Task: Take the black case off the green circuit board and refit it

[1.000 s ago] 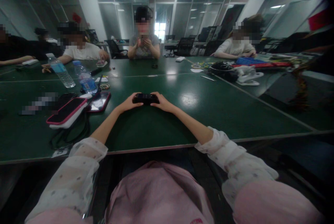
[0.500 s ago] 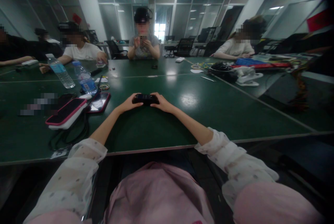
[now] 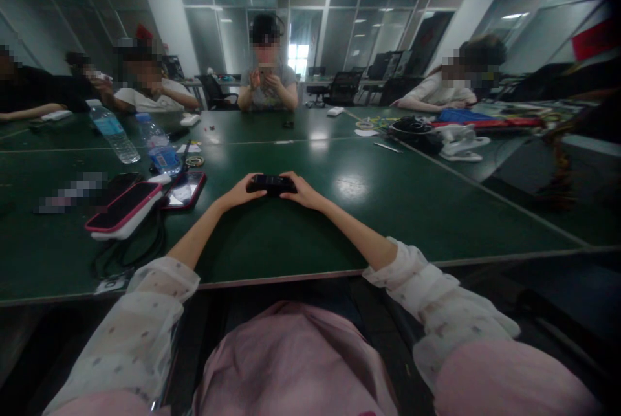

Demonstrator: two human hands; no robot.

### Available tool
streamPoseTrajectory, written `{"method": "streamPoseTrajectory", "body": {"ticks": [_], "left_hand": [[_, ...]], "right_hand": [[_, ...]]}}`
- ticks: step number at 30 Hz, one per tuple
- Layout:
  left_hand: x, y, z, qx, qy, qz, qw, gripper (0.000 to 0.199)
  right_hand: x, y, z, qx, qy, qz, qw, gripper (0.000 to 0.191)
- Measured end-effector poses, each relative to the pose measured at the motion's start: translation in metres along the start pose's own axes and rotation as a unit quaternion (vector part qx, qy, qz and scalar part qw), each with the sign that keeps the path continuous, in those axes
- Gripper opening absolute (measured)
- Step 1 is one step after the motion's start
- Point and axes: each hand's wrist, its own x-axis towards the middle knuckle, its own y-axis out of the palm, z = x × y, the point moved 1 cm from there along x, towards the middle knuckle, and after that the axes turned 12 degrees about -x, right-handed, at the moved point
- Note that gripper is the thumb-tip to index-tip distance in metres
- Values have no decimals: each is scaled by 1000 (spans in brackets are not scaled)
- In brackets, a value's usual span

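Both my hands hold a dark, flat, phone-like device [image 3: 272, 185] sideways, just above or on the green table [image 3: 291, 241]; I cannot tell whether it touches the tabletop. My left hand [image 3: 241, 190] grips its left end, thumb along the near edge. At the opposite end my right hand [image 3: 303, 191] grips it the same way. Its upper face is dark with faint reflections, and fingers hide both ends. To the left of my left hand lies a phone with a red edge [image 3: 185, 190], its screen reflecting light.
Left of my arms are a pink-edged phone on a white base [image 3: 127, 208], cables [image 3: 127, 254] and two water bottles [image 3: 162, 147] [image 3: 116, 134]. White gear [image 3: 463, 144] and black cables [image 3: 412, 128] lie at right. Several people sit around the table.
My hands and the device stay put. At far left, a person in white has raised their hands from the table, where a white object now shows. The person at right has shifted their head.
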Motion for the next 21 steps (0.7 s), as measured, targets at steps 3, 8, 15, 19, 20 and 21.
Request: {"method": "streamPoseTrajectory", "body": {"ticks": [3,8,15,19,20,21], "left_hand": [[-1,1,-2,21,-22,-1,1000,62],[-5,2,-14,52,-38,-7,998,62],[-5,2,-16,60,-45,-2,997,66],[-5,2,-15,47,-55,-3,997,67],[-5,2,-15,47,-59,-2,997,67],[-5,2,-15,48,-62,-1,997,67]], "right_hand": [[0,1,-1,7,-5,-2,1000,55],[-1,-1,0,18,-17,-6,1000,55],[-3,-6,8,17,-24,-12,999,54],[-3,-6,12,37,-23,-6,999,53],[-3,-6,13,49,-23,-3,999,54],[-3,-6,13,66,-22,3,998,55]]}}
